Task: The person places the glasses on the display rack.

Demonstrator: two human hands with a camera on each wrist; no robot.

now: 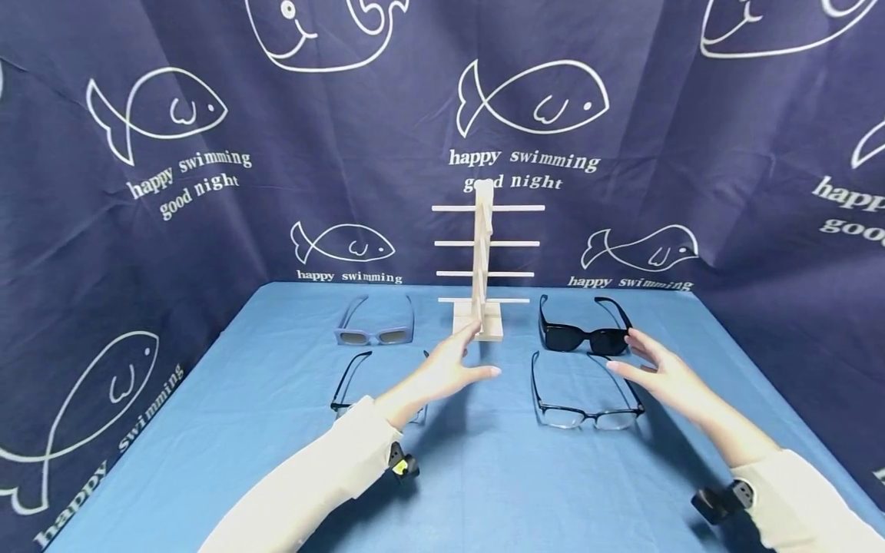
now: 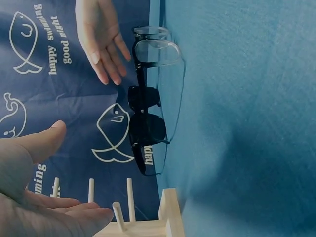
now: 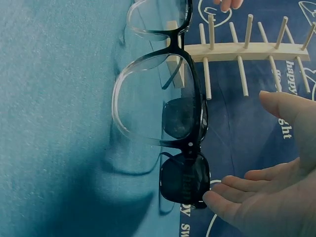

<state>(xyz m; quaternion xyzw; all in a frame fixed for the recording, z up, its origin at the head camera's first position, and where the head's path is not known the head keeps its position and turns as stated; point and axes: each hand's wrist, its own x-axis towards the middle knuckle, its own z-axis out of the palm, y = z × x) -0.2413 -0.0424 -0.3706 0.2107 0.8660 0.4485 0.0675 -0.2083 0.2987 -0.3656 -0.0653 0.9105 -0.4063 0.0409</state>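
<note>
In the head view my left hand (image 1: 442,372) hovers above the blue cloth in front of a wooden glasses rack (image 1: 482,253), thumb and fingers apart, holding nothing. My right hand (image 1: 667,376) is held near the black sunglasses (image 1: 588,339) and the black-rimmed clear glasses (image 1: 588,418), its fingers spread and empty; whether it touches the sunglasses I cannot tell. Blue-framed sunglasses (image 1: 374,336) lie at the back left. Another pair of dark-rimmed glasses (image 1: 343,388) sits in front of them, partly hidden by my left arm. In the right wrist view, the sunglasses (image 3: 185,177) appear beyond the clear lenses.
The rack has several thin horizontal pegs and a square base (image 1: 492,326). Behind the table hangs a dark blue curtain (image 1: 415,153) with white fish drawings and lettering. A blue cloth (image 1: 477,491) covers the table. Each wrist bears a small black camera (image 1: 402,463).
</note>
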